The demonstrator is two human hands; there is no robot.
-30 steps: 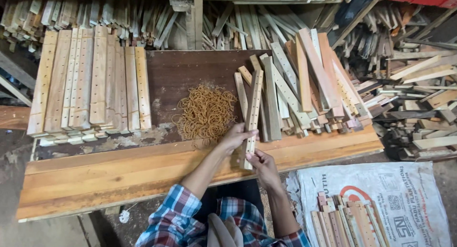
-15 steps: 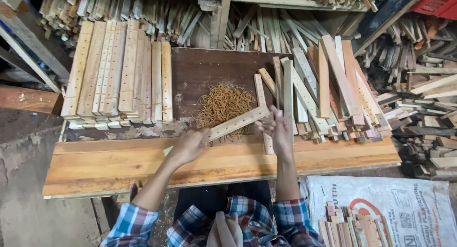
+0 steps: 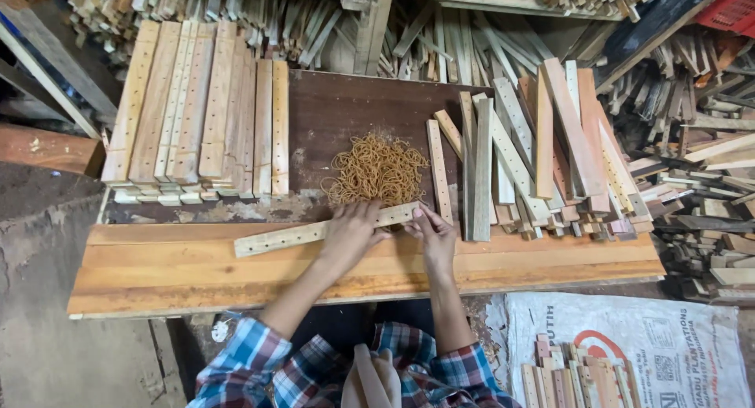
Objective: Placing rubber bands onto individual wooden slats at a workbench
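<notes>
**A drilled slat under both my hands**

The drilled wooden slat [image 3: 326, 230] lies nearly flat across the front of the workbench [image 3: 157, 270], along the seam where the pale front plank meets the dark board behind it, its right end tilted slightly toward the back. My left hand [image 3: 351, 233] lies over it near the middle, fingers spread and pressing down rather than curled round it, which seems to keep it from sliding. My right hand [image 3: 432, 233] meets its right end; the fingertips pinch or nudge that end, though I cannot tell whether they truly close on it.

Just behind my hands, at the middle of the dark board, sits the heap of rubber bands [image 3: 377, 170], within easy reach of either hand. At the left rear of the bench a neat stack of drilled slats [image 3: 197, 113] lies side by side, ends squared toward me, likely sorted. On the right side a looser pile of slats [image 3: 535, 156] fans out, some crossing each other, the nearest just beside my right hand.

Below the bench's right front corner, a white sack [image 3: 629, 353] on the floor carries more short wood pieces [image 3: 578, 376]. More offcuts crowd the shelves behind.
</notes>
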